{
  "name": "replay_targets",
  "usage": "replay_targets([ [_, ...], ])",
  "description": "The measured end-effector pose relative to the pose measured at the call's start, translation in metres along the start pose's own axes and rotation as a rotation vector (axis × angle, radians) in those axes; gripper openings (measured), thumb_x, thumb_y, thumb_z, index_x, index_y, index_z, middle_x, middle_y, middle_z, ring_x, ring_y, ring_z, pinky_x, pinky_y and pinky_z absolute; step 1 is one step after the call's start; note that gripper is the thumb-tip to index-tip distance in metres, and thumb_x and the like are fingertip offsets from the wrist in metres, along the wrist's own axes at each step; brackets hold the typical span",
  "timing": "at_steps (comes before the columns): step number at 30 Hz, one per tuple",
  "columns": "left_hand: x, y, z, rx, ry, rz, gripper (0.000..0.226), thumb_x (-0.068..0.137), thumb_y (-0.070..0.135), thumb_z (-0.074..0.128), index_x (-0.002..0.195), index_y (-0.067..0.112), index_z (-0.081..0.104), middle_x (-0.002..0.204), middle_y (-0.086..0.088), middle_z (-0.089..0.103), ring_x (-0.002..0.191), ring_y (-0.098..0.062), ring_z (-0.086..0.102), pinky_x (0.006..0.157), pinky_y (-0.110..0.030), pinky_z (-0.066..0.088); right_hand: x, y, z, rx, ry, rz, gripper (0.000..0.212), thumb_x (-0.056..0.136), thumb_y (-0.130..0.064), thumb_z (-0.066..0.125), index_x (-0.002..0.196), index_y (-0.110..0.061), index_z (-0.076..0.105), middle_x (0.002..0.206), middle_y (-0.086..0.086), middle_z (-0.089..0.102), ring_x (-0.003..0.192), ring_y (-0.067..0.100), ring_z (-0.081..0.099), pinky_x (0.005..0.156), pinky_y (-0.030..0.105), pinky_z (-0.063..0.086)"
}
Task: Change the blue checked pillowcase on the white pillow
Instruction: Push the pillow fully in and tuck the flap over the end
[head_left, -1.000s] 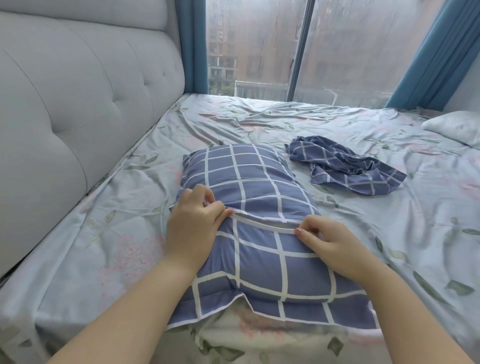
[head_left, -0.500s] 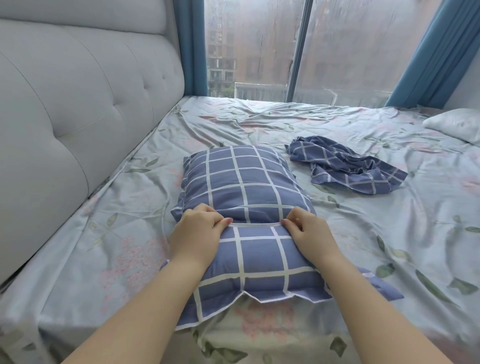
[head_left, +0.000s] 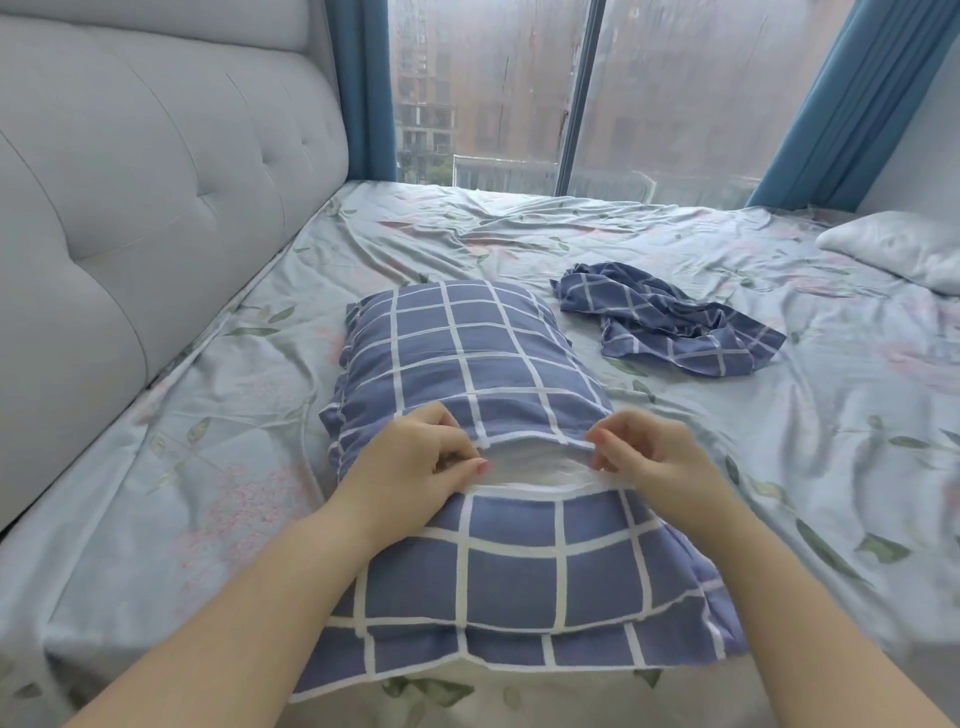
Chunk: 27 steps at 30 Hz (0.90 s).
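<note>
At the pillowcase (head_left: 511, 571) slit, left hand (head_left: 415, 465) and right hand (head_left: 652, 452) held pinch grips on its edges, white pillow (head_left: 540, 467) between.

Left hand (head_left: 415, 467) and right hand (head_left: 654, 457) on pillowcase (head_left: 509, 571) opening over white pillow (head_left: 540, 470)

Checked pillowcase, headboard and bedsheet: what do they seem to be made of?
Checked pillowcase: thin woven cloth, probably cotton or a blend, matte; it creases softly and bunches at the opening.
Headboard: pale grey padded upholstery, fabric or matte faux leather, hard to tell which; tufted dimples and seams show.
Bedsheet: light printed fabric with a slight sheen; fine wrinkles all over.
</note>
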<state>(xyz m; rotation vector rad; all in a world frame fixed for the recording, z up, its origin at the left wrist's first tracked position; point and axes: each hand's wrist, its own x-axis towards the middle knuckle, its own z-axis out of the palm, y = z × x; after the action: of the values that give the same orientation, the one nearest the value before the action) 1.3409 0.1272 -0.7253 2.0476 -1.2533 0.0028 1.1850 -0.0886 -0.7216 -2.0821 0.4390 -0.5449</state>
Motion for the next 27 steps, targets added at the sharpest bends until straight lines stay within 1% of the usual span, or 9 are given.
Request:
replay_targets([
  [3, -0.003, 0.016, 0.0, -0.054, 0.019, 0.076, 0.01, 0.094, 0.022, 0.065, 0.095, 0.021, 0.074, 0.083, 0.011, 0.065, 0.075, -0.008, 0.059, 0.071, -0.021, 0.046, -0.005, -0.003, -0.007, 0.151, -0.024, 0.125, 0.045, 0.103, -0.031, 0.042, 0.081, -0.003, 0.07, 0.065, 0.008, 0.068, 0.059, 0.009, 0.061, 0.059, 0.016, 0.045],
  [6, -0.005, 0.034, 0.002, -0.17, -0.123, 0.055, 0.019, 0.101, 0.023, 0.053, 0.099, 0.02, 0.072, 0.081, 0.011, 0.068, 0.07, -0.001, 0.058, 0.066, -0.012, 0.04, -0.009, -0.003, -0.016, 0.148, 0.03, 0.136, 0.058, 0.104, -0.038, 0.034, 0.078, -0.001, 0.07, 0.071, 0.01, 0.071, 0.063, 0.01, 0.06, 0.061, 0.015, 0.045],
  [8, -0.003, 0.042, 0.007, -0.173, -0.24, -0.02, 0.026, 0.103, 0.032, 0.046, 0.1, 0.023, 0.07, 0.086, 0.012, 0.068, 0.078, 0.0, 0.058, 0.074, -0.017, 0.043, -0.011, -0.005, -0.02, 0.169, 0.025, 0.119, 0.063, 0.104, -0.04, 0.029, 0.078, 0.0, 0.07, 0.074, 0.008, 0.072, 0.067, 0.011, 0.059, 0.064, 0.014, 0.046],
  [12, 0.012, 0.051, 0.018, -0.111, -0.346, -0.143, 0.049, 0.102, 0.05, 0.031, 0.089, 0.026, 0.071, 0.098, 0.006, 0.057, 0.095, -0.006, 0.055, 0.092, -0.027, 0.041, -0.014, -0.007, -0.011, 0.055, -0.225, 0.138, 0.077, 0.097, -0.063, 0.019, 0.075, -0.012, 0.072, 0.071, -0.006, 0.07, 0.067, 0.003, 0.06, 0.068, 0.013, 0.043],
  [15, 0.024, 0.061, 0.022, -0.28, -0.387, -0.207, 0.058, 0.1, 0.055, 0.028, 0.083, 0.021, 0.072, 0.084, 0.006, 0.065, 0.076, -0.008, 0.057, 0.078, -0.027, 0.043, -0.013, -0.009, -0.013, 0.078, -0.217, 0.1, 0.077, 0.093, -0.062, 0.017, 0.067, -0.011, 0.068, 0.064, -0.007, 0.064, 0.064, 0.006, 0.055, 0.067, 0.013, 0.041],
  [18, 0.031, 0.07, 0.023, -0.509, -0.555, -0.389, 0.066, 0.1, 0.059, 0.027, 0.088, 0.012, 0.072, 0.076, -0.002, 0.07, 0.069, -0.016, 0.055, 0.069, -0.027, 0.044, -0.016, -0.008, -0.02, 0.046, -0.279, 0.101, 0.083, 0.091, -0.07, 0.013, 0.067, -0.012, 0.067, 0.067, -0.004, 0.063, 0.068, 0.01, 0.054, 0.073, 0.025, 0.043],
  [20, 0.036, 0.07, 0.025, -0.352, -0.703, -0.422, 0.075, 0.096, 0.067, 0.019, 0.091, 0.018, 0.075, 0.086, 0.002, 0.075, 0.079, -0.012, 0.062, 0.085, -0.027, 0.047, -0.019, -0.004, -0.024, -0.018, -0.313, 0.105, 0.086, 0.087, -0.076, 0.013, 0.067, -0.016, 0.071, 0.074, -0.001, 0.067, 0.074, 0.011, 0.059, 0.085, 0.034, 0.047],
  [23, 0.04, 0.062, 0.026, -0.202, -0.842, -0.404, 0.081, 0.093, 0.073, 0.006, 0.101, 0.031, 0.075, 0.105, 0.015, 0.074, 0.107, -0.003, 0.062, 0.109, -0.031, 0.034, -0.022, -0.001, -0.029, -0.063, -0.335, 0.126, 0.084, 0.092, -0.075, 0.016, 0.067, -0.023, 0.077, 0.084, -0.004, 0.07, 0.086, 0.015, 0.062, 0.098, 0.04, 0.045],
  [27, 0.039, 0.048, 0.027, -0.271, -0.983, -0.447, 0.082, 0.09, 0.076, 0.003, 0.104, 0.034, 0.073, 0.118, 0.02, 0.069, 0.12, -0.001, 0.056, 0.117, -0.036, 0.024, -0.023, -0.009, -0.021, -0.095, -0.478, 0.19, 0.085, 0.092, -0.071, 0.01, 0.082, -0.022, 0.08, 0.082, -0.005, 0.071, 0.081, 0.005, 0.06, 0.087, 0.025, 0.043],
])
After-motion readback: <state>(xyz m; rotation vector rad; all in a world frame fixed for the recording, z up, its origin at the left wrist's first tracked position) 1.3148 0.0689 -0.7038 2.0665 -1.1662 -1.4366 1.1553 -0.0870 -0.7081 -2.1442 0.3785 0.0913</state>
